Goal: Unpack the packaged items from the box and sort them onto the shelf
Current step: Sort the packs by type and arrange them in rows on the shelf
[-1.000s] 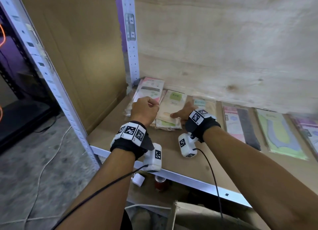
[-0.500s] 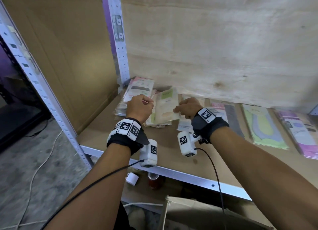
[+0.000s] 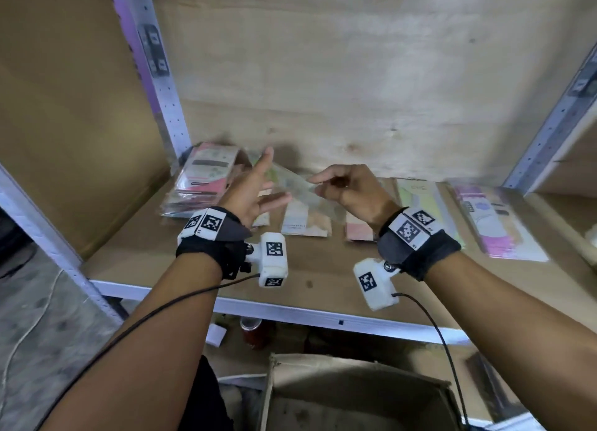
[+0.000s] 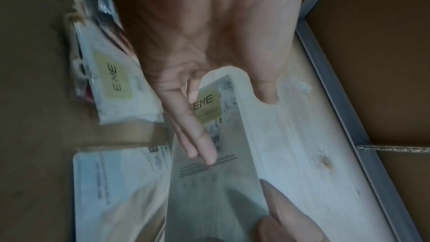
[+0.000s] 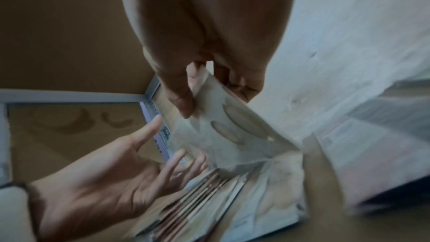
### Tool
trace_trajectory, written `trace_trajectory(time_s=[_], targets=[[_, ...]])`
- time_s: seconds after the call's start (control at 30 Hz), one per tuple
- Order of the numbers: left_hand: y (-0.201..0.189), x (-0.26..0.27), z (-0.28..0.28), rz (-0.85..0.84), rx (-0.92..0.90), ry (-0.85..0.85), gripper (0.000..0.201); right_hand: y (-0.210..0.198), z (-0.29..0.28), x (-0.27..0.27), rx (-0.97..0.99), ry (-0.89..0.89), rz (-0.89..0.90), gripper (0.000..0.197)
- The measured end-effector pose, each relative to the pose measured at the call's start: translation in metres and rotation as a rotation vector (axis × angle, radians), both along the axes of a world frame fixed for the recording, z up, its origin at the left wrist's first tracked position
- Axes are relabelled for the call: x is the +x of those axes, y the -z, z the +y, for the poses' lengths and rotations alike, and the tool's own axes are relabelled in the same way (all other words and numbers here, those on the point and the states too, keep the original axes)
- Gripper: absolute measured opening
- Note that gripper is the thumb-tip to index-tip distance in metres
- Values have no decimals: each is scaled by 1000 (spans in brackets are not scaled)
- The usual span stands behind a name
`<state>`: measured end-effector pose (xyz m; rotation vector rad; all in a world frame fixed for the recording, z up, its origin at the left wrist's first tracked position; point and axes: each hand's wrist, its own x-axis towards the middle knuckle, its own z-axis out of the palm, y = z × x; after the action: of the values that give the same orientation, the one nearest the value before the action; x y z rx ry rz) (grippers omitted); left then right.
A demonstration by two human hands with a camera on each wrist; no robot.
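My right hand pinches one end of a flat clear packet between thumb and fingers, holding it tilted above the wooden shelf. The right wrist view shows that pinch on the packet. My left hand is open, fingers straight and spread at the packet's left end. In the left wrist view its fingers lie along the packet by an "ENE" label. A stack of packets lies at the shelf's back left corner.
More packets lie in a row on the shelf: beige, pink, green and purple. Metal uprights frame the bay. An open cardboard box stands below the shelf's front rail.
My right hand has lifted one packet off the pile and now holds it in the air. The left hand, curled on the stack before, has opened and spread its fingers.
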<state>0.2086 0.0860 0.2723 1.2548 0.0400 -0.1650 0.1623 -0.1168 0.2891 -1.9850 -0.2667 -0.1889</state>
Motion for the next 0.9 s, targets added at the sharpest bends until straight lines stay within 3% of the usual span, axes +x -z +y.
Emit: trace_trajectory(time_s=[0.07, 0.2, 0.3, 0.43, 0.5, 0.67, 0.8, 0.9], targets=[[2, -1, -11, 30, -36, 25, 71, -1, -11, -12, -74, -18, -54, 18], [8, -3, -37, 55, -40, -47, 16, 0, -30, -34, -190, -56, -104, 14], [10, -3, -51, 43, -22, -59, 25, 2, -51, -40, -118, -24, -37, 13], [10, -9, -71, -9, 19, 39, 31, 11, -91, -35, 50, 235, -35, 12], [10, -12, -81, -35, 52, 94, 34, 16, -109, -29, 75, 290, 53, 15], [15, -12, -102, -50, 69, 175, 31, 30, -140, -30, 262, 49, 454, 26], [20, -6, -112, -26, 101, 132, 19, 35, -154, -34, 214, -29, 425, 27], [24, 2, -112, -27, 114, 38, 31, 34, -161, -39, 219, -57, 472, 30]])
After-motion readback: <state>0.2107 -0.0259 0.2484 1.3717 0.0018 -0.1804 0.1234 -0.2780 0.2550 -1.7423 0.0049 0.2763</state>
